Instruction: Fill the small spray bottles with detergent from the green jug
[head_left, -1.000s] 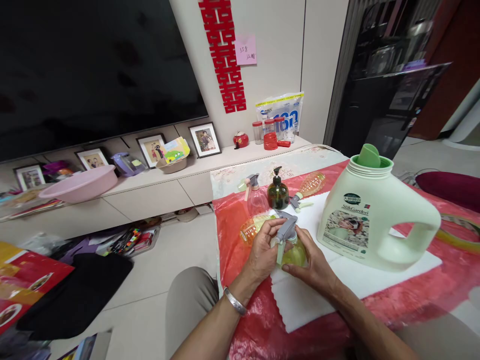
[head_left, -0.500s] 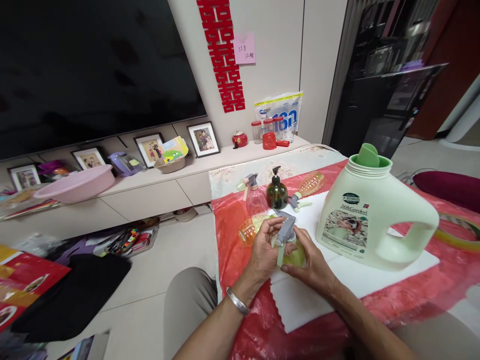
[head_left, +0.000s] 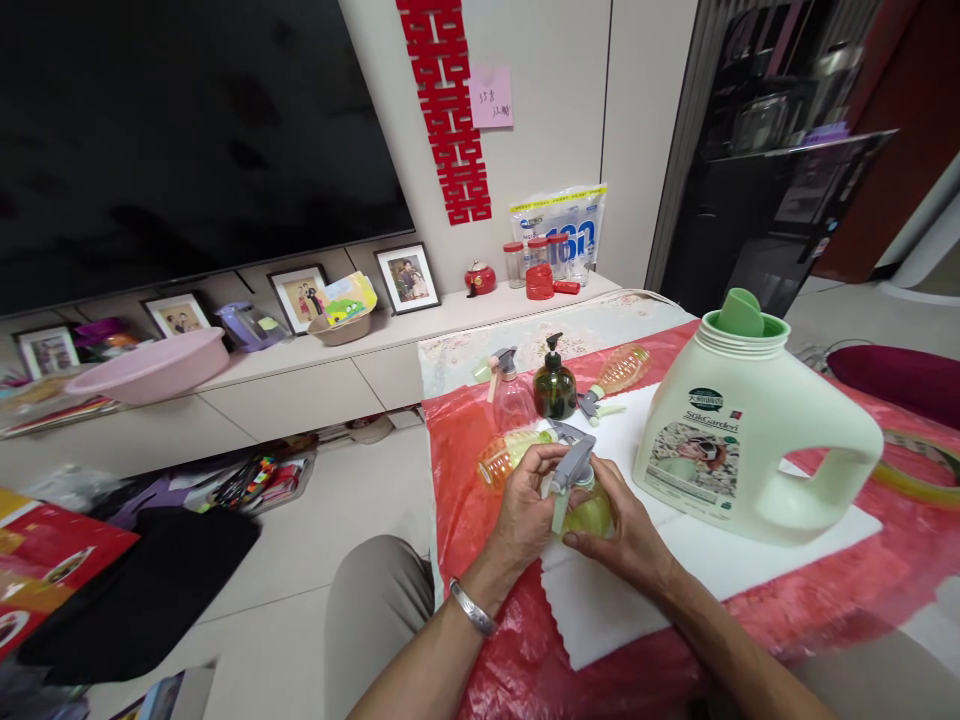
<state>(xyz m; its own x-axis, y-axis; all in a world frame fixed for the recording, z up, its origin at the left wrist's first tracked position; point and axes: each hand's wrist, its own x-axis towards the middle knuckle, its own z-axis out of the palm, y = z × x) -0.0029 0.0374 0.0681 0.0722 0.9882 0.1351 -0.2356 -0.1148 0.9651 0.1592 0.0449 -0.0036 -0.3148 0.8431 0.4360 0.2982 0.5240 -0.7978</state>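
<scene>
Between my two hands is a small spray bottle [head_left: 592, 516] with yellow-green contents and a grey trigger head. My left hand [head_left: 527, 508] is closed around the neck and trigger side, its fingertips against the grey head. My right hand [head_left: 628, 528] grips the clear body from the right, thumb in front. Parts of the bottle are hidden by my fingers. Just behind lies another spray bottle [head_left: 504, 458] on its side, amber and ribbed. A pink spray bottle [head_left: 514, 402] and a dark green pump bottle [head_left: 555, 390] stand farther back.
A large pale green detergent jug [head_left: 697, 450] with a green cup in its mouth stands on a white cloth [head_left: 600, 625] at right. Red plastic sheeting [head_left: 510, 660] covers the table. Another ribbed spray bottle [head_left: 624, 368] lies behind; a tape roll [head_left: 919, 470] is far right.
The grey trigger head has turned slightly to the right between my hands. My grip stays nearly the same, and the things on the table have not moved.
</scene>
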